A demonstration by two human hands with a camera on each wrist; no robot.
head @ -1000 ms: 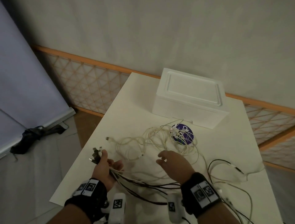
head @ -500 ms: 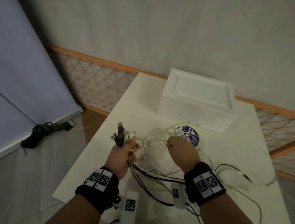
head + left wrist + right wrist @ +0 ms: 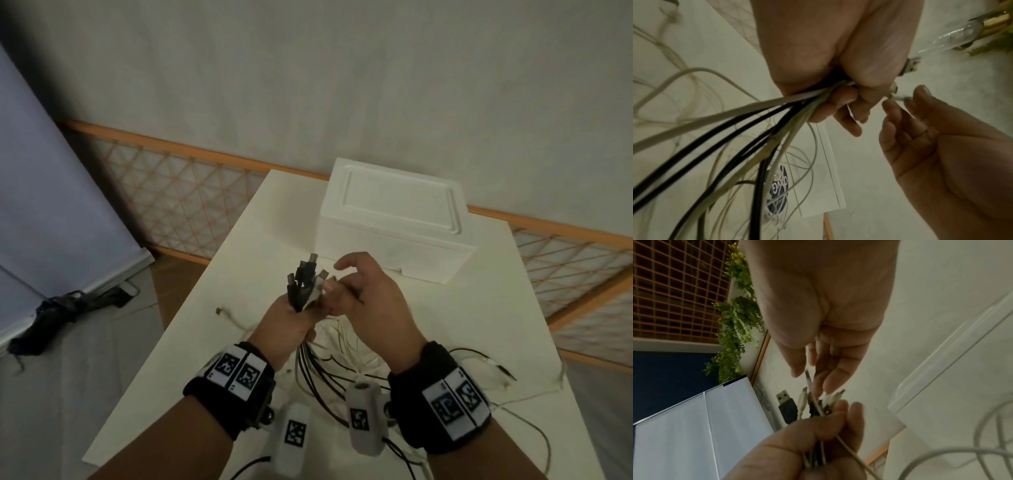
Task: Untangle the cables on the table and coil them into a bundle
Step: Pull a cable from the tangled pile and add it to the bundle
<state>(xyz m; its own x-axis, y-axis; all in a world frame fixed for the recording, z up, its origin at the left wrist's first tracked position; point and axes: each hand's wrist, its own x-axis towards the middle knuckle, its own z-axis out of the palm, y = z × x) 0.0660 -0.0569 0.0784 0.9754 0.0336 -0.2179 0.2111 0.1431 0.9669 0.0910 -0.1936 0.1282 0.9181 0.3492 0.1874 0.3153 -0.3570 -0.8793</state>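
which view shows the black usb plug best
The right wrist view: the black USB plug sticks up from the left hand, its metal end clear against the wall. The head view shows it only as a small dark tip in the cluster of plugs. In the left wrist view the hand hides it.

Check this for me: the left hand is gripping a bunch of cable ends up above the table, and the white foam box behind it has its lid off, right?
Not quite. The left hand does grip the bunch of cable ends above the table, but the white foam box has its lid on, not off. The head view shows the recessed lid sitting closed on top.
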